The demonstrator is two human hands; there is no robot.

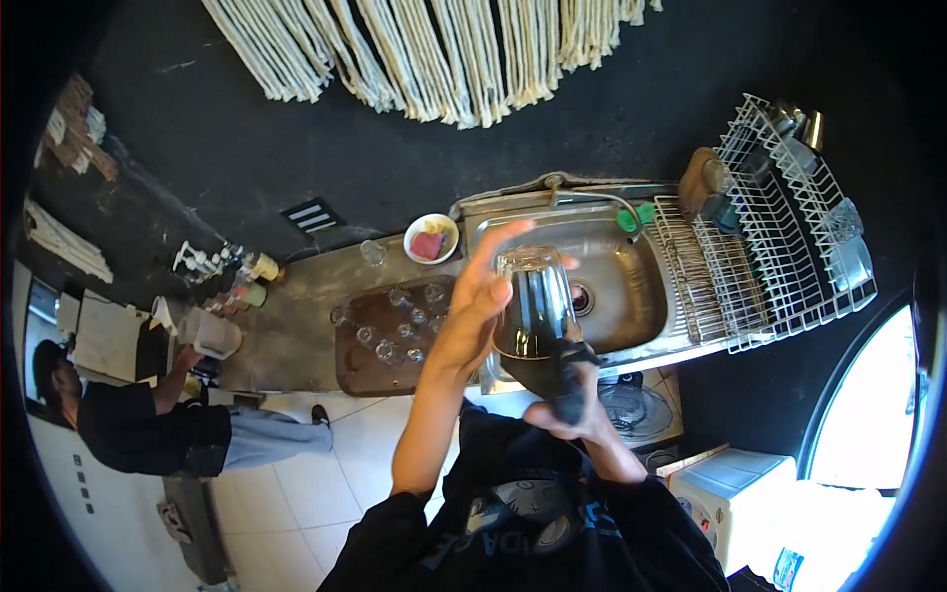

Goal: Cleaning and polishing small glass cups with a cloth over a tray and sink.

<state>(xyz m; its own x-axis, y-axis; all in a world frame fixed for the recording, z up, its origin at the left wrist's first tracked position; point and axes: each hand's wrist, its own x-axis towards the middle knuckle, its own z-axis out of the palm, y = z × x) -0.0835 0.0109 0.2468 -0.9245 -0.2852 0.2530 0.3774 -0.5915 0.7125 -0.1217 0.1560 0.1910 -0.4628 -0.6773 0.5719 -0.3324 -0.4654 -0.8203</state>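
Note:
In the head view a clear drinking glass (534, 300) is raised in front of the sink, its base up and its mouth down. My left hand (473, 307) grips it near the base, fingers spread around the side. At the glass's mouth my right hand (577, 414) holds a dark cloth (551, 381), bunched against the rim. How far the cloth reaches inside cannot be told. Behind the glass lies the stainless-steel sink basin (632, 281). To the left, a brown tray (362, 381) on the counter carries several small glasses (405, 329).
A wire dish rack (777, 244) with glasses and metal cups stands right of the sink, near the faucet (592, 196). A white bowl (431, 238) holds sponges. Another person (148, 429) works at the far left beside a pitcher (211, 333). A fan (636, 411) stands below the counter.

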